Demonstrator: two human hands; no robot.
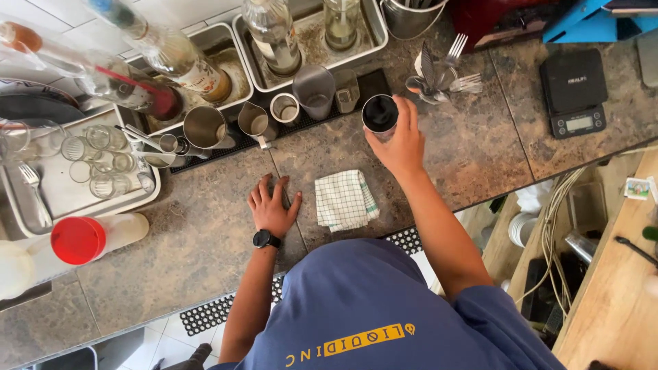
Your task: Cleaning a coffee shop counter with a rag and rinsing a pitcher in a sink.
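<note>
The person's blue-shirted back [384, 308] fills the foreground, leaning over the stone counter [199, 233]. Off to the left stands a white bottle with a red cap [89, 238], lying well apart from the hands. The left hand [272, 205], a black watch [265, 239] on its wrist, lies flat with fingers spread, its grip released and holding nothing. Just beside it rests a folded checked cloth [345, 199]. The right arm stretches forward, and the right hand [397, 145] has its grip closed around a dark metal cup [379, 115], held upright at the edge of the black bar mat [373, 85].
</note>
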